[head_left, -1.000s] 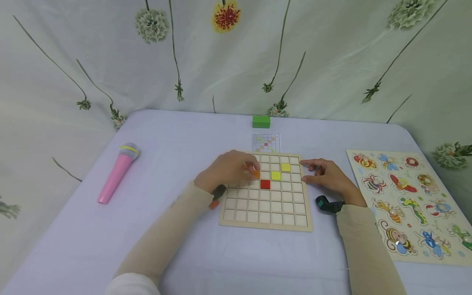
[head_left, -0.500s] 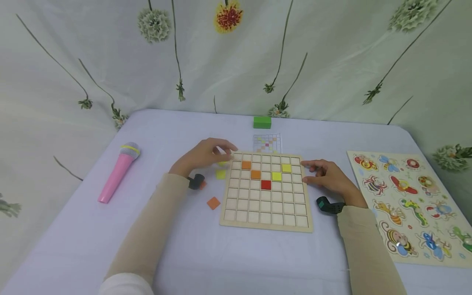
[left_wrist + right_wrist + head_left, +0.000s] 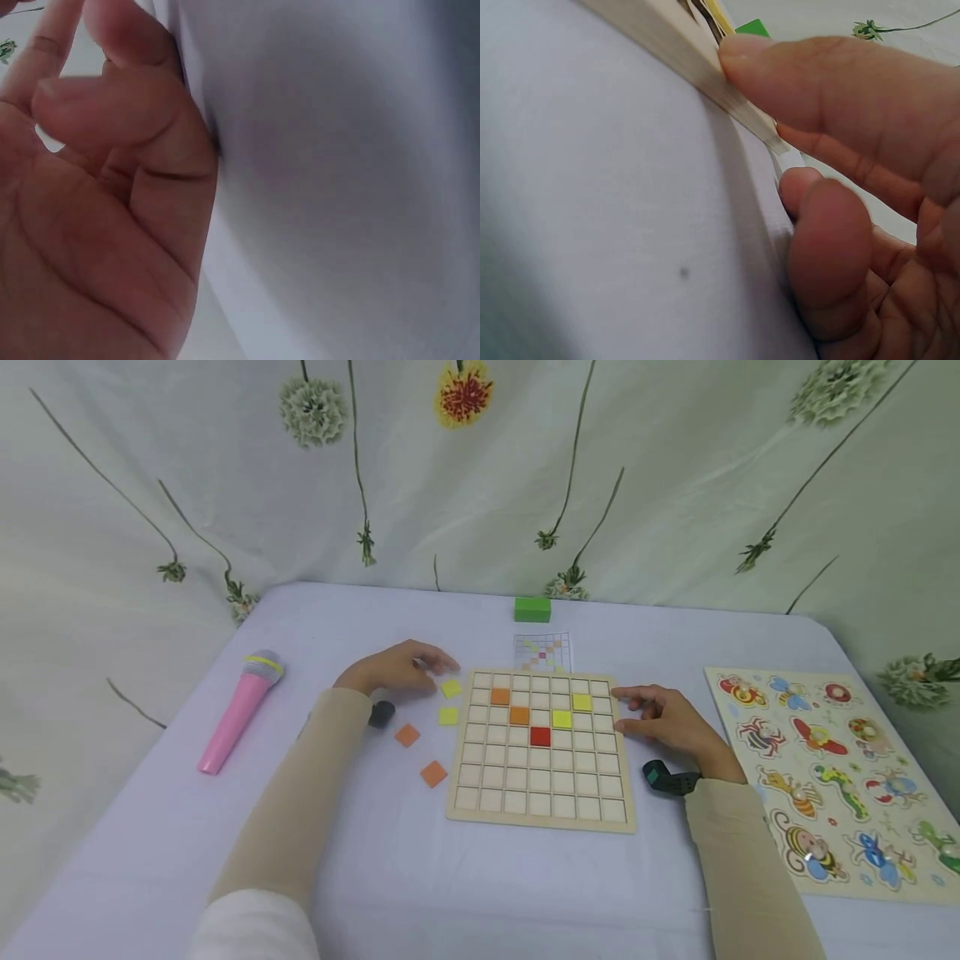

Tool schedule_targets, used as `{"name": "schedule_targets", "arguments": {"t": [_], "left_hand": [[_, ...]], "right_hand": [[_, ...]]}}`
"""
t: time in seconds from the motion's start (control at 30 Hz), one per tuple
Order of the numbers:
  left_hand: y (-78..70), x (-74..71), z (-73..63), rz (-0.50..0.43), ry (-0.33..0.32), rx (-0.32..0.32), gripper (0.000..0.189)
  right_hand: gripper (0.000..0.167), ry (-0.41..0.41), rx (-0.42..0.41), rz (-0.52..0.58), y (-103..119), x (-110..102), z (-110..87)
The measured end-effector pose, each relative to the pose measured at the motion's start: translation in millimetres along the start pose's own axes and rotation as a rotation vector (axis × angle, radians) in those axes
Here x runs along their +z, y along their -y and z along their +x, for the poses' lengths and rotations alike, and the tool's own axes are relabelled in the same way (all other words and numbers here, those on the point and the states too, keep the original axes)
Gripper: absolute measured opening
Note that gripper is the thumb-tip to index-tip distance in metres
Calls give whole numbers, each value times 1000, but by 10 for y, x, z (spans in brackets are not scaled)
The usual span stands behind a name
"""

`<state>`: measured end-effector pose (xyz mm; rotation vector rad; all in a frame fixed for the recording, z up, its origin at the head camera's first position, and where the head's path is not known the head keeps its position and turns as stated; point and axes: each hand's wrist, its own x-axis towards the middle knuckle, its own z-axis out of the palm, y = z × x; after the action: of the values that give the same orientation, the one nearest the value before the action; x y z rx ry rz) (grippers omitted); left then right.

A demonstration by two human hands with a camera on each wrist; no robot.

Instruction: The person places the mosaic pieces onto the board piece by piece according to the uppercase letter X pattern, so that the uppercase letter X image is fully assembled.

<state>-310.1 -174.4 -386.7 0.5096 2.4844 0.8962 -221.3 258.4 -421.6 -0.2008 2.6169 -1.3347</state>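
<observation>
The wooden grid board point(image 3: 491, 797) lies on the table. Two orange tiles point(image 3: 500, 697), a red tile point(image 3: 540, 737) and two yellow tiles point(image 3: 562, 719) sit in its squares. Just off the board's far left corner is my left hand point(image 3: 393, 668), fingers loosely bent with nothing in them. Loose yellow tiles point(image 3: 448, 717) lie right below its fingertips. In the left wrist view the left palm point(image 3: 82, 247) shows bare. My right hand point(image 3: 675, 727) touches the board's right edge; the right wrist view has its thumb point(image 3: 795, 75) against the wooden rim point(image 3: 682, 60).
Two loose orange tiles point(image 3: 433, 774) lie left of the board. Behind it are a printed pattern card point(image 3: 555, 652) and a green block point(image 3: 532, 610). A pink toy microphone point(image 3: 242, 714) lies at left, an insect puzzle board point(image 3: 840, 777) at right.
My left hand has moved off the board to the left, past its far left corner, leaving two orange tiles in the grid. My right hand has stayed at the right edge.
</observation>
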Motion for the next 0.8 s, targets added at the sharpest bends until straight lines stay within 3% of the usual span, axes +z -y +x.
{"name": "schedule_targets", "arguments": {"t": [0.3,0.53,0.8], "left_hand": [[-66,30,29,46,9,-71,40],[0,0,11,46,-56,-116,34],[44,3,-6,39,-121,-113,29]], "right_hand": [[58,-3,-1,-3,-5,-4,1],[56,-2,-13,-9,11,-4,-1],[57,-5,6,-13,14,3,0]]}}
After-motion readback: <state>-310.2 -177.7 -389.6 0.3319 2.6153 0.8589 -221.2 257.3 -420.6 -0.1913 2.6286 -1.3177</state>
